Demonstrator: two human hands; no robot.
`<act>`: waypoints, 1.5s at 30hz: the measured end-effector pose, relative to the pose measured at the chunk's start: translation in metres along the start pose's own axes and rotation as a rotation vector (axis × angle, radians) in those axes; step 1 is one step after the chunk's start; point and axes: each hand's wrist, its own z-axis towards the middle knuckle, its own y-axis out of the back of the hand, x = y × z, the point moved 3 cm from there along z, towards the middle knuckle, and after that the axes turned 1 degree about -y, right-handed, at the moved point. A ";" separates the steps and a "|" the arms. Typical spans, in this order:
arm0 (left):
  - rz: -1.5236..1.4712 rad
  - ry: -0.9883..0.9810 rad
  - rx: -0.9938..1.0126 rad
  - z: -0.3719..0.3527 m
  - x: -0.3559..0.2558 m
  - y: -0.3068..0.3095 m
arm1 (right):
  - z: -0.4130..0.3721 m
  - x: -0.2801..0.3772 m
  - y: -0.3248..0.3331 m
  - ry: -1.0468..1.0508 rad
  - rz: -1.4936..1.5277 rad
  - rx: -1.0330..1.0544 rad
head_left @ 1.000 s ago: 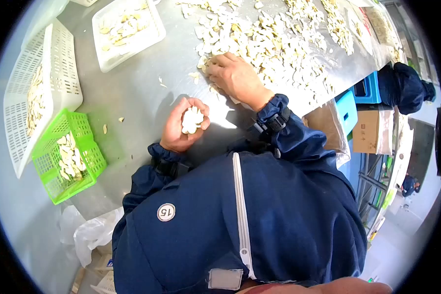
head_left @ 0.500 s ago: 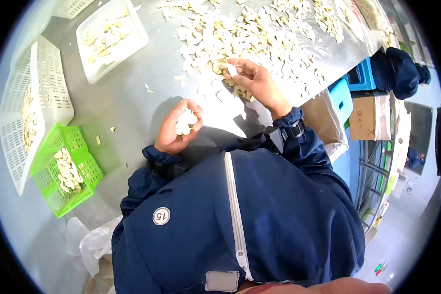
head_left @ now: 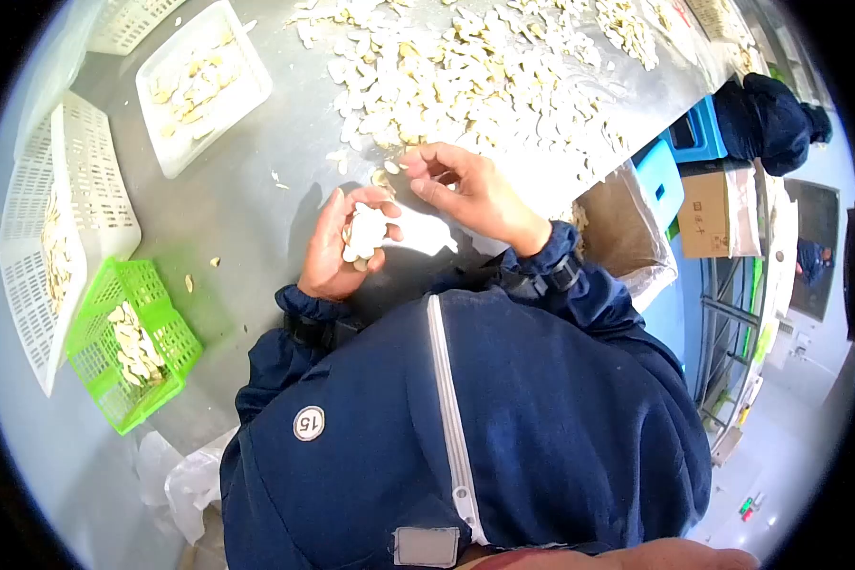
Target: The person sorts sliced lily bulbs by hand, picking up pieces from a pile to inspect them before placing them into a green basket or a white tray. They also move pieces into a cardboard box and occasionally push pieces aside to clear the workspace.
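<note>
My left hand (head_left: 337, 242) is cupped palm up, its fingers curled round a small stack of pale, flat slices (head_left: 364, 233). To its right, my right hand (head_left: 470, 193) hovers over the metal table with thumb and fingers apart. Just beyond its fingertips is a single pale slice (head_left: 391, 167), and a yellowish slice (head_left: 380, 179) lies close by. A wide spread of cream-coloured slices (head_left: 427, 90) covers the table ahead of both hands.
Left of me stand a white tray (head_left: 152, 119) with slices, a tall white perforated basket (head_left: 109, 180) and a green basket (head_left: 176, 318), both holding slices. On the right are a plastic-lined box (head_left: 627, 223), a cardboard carton (head_left: 717, 214), blue bins (head_left: 663, 185) and a person in dark blue (head_left: 774, 123).
My right hand has drawn back from the pile, toward me and left, nearer my left hand. The white slice between its fingers earlier no longer shows there. My left hand still holds its stack.
</note>
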 end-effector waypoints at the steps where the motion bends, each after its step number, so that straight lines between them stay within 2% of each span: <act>1: -0.006 0.020 0.000 0.002 0.002 0.010 | -0.002 -0.004 0.003 -0.006 -0.303 -0.050; 2: -0.012 0.041 -0.003 0.003 0.004 0.019 | -0.005 -0.008 0.004 -0.015 -0.604 -0.098; 5: -0.020 0.036 0.132 0.001 0.004 0.023 | -0.018 -0.014 -0.004 0.207 -0.869 -0.209; 8: 0.025 -0.015 0.075 -0.006 0.005 0.022 | -0.020 -0.017 0.001 0.195 -0.831 -0.227; 12: -0.015 0.044 0.123 -0.006 0.002 0.023 | -0.020 -0.014 0.008 0.190 -0.798 -0.230; 14: 0.002 0.058 0.132 -0.002 0.004 0.023 | -0.021 -0.002 0.006 0.056 -0.505 -0.130; 16: 0.050 0.063 -0.018 -0.004 0.000 -0.003 | -0.019 0.013 0.003 -0.031 -0.238 0.018; 17: 0.077 0.066 -0.092 -0.004 -0.001 -0.013 | -0.017 0.015 0.004 0.052 -0.265 -0.036; 19: 0.085 0.058 -0.032 0.004 -0.001 -0.016 | -0.010 0.018 0.007 0.219 -0.318 -0.140; 20: 0.087 0.053 -0.004 0.008 0.000 -0.016 | -0.006 0.004 0.012 0.258 -0.558 -0.271; 23: 0.011 0.073 0.116 0.023 0.007 0.002 | -0.013 -0.016 0.035 0.333 -0.844 -0.232; 24: -0.016 0.077 0.102 0.025 0.006 -0.002 | -0.016 -0.027 0.040 0.320 -0.752 -0.204; 28: -0.149 0.070 0.164 0.033 0.007 0.003 | -0.027 -0.040 0.088 0.194 -0.773 -0.391; 29: -0.170 0.066 0.174 0.034 0.007 0.003 | -0.027 -0.038 0.096 0.075 -0.741 -0.459; 31: -0.182 0.066 0.193 0.035 0.007 0.003 | -0.016 -0.032 0.103 0.019 -0.721 -0.509; 34: -0.164 0.066 0.212 0.035 0.006 0.002 | 0.004 -0.032 0.105 0.159 -0.950 -0.597; 37: -0.159 0.053 0.216 0.036 0.006 0.003 | 0.009 -0.030 0.103 -0.083 -0.581 -0.319; 38: -0.160 0.047 0.214 0.035 0.006 0.003 | 0.004 -0.027 0.109 -0.079 -0.528 -0.322; 39: -0.162 0.041 0.211 0.035 0.007 0.003 | -0.001 -0.032 0.116 -0.037 -0.544 -0.457; 41: -0.156 0.046 0.220 0.034 0.008 0.003 | -0.012 -0.050 0.143 -0.071 -0.739 -0.609; 42: -0.148 0.052 0.230 0.036 0.007 0.002 | -0.015 -0.051 0.149 -0.143 -0.765 -0.603; 45: -0.137 0.053 0.227 0.036 0.007 0.002 | -0.016 -0.049 0.139 -0.119 -0.700 -0.500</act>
